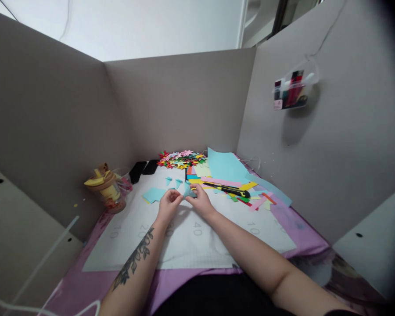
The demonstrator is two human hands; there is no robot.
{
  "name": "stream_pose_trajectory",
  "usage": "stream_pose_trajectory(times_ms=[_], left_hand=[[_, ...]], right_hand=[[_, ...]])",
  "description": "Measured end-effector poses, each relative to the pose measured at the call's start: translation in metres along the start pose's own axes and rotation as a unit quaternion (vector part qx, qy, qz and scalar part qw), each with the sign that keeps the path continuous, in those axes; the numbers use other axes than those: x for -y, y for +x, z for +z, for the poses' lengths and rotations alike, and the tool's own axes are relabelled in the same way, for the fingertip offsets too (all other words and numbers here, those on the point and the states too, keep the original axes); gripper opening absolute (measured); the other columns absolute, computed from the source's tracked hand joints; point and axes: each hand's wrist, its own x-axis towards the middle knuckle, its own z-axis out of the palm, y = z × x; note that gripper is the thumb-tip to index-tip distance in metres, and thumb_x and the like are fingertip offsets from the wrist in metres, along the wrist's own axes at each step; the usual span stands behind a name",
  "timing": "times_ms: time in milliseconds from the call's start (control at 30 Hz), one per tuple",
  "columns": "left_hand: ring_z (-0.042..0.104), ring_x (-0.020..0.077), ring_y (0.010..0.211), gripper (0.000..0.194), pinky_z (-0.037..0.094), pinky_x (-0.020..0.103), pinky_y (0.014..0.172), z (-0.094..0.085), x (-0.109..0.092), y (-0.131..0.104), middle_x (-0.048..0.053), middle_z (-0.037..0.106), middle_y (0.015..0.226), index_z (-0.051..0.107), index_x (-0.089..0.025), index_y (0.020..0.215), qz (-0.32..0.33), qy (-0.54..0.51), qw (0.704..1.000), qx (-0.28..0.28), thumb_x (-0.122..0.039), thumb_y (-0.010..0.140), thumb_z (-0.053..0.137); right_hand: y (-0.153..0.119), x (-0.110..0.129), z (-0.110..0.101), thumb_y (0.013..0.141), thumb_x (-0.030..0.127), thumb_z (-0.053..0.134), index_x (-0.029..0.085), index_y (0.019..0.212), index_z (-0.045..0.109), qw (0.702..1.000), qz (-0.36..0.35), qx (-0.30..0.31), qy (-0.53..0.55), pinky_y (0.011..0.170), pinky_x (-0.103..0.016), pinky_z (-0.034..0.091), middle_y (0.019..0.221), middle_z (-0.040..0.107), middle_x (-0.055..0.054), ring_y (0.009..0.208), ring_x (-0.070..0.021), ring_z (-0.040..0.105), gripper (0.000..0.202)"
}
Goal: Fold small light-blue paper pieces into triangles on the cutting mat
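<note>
Between my two hands, above the white mat (131, 250), is a small light-blue piece of folded paper (188, 190). My left hand (170, 202) pinches its left side, thumb and fingers pressed together. At its right edge my right hand (199, 199) has thumb and fingers closed on the same paper. Just beyond lie small blue folded pieces (178, 182) in a row. A stack of light-blue paper squares (153, 195) rests left of my left hand. To the right of my right hand, a black and yellow utility knife (230, 189) lies on paper strips.
Several colourful folded paper stars (182, 159) are heaped at the back. Strips and scraps (258, 202) spread on the right, near a large blue sheet (228, 166). Two black phone-like slabs (150, 166) and a brown cup (108, 193) stand left. Grey panels (184, 96) enclose the table.
</note>
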Motion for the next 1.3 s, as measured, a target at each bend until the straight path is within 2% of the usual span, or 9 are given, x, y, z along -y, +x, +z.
stream_pose_trajectory(times_ms=[500,633,767,933,1300], left_hand=[[0.054,0.0105,0.065,0.021,0.042,0.021,0.063,0.001,-0.002,-0.001,0.000,0.058,0.073,0.055,-0.015,0.081,-0.013,0.011,1.000,-0.001,-0.027,0.068,0.066],[0.053,0.0101,0.064,0.017,0.040,0.020,0.061,0.001,-0.001,-0.001,0.000,0.057,0.072,0.056,-0.015,0.079,0.003,0.036,0.999,0.011,-0.026,0.069,0.064],[0.052,0.0095,0.064,0.015,0.040,0.020,0.061,0.001,0.001,0.000,-0.001,0.057,0.071,0.056,-0.015,0.078,0.013,0.044,0.999,0.009,-0.026,0.070,0.063],[0.055,0.0104,0.062,0.022,0.041,0.020,0.059,0.001,-0.003,-0.001,0.000,0.059,0.070,0.056,-0.015,0.080,-0.020,0.028,0.999,0.005,-0.028,0.066,0.066],[0.054,0.0101,0.058,0.022,0.039,0.020,0.055,-0.001,-0.001,-0.001,-0.001,0.061,0.066,0.059,-0.015,0.076,-0.037,0.016,0.999,0.008,-0.028,0.062,0.070]], right_hand=[[-0.003,-0.005,0.001,0.067,0.021,0.059,0.022,0.097,0.047,0.998,-0.023,0.013,-0.054,0.063,-0.026,0.043,0.073,0.060,0.003,0.066,-0.0146,0.057,0.032],[-0.004,-0.006,0.003,0.068,0.023,0.058,0.021,0.100,0.047,0.997,-0.018,0.024,-0.068,0.060,-0.025,0.043,0.072,0.059,0.003,0.064,-0.0143,0.056,0.033],[-0.005,-0.006,0.006,0.066,0.022,0.058,0.022,0.100,0.048,0.995,-0.041,0.009,-0.095,0.067,-0.027,0.045,0.085,0.060,0.001,0.077,-0.0161,0.057,0.036],[-0.004,-0.010,0.005,0.065,0.020,0.057,0.021,0.100,0.049,0.989,-0.086,-0.008,-0.120,0.084,-0.032,0.043,0.096,0.057,-0.002,0.092,-0.0184,0.055,0.036],[-0.004,-0.017,0.004,0.067,0.024,0.058,0.023,0.102,0.049,0.987,-0.066,-0.016,-0.143,0.083,-0.034,0.044,0.100,0.058,-0.002,0.093,-0.0193,0.056,0.036]])
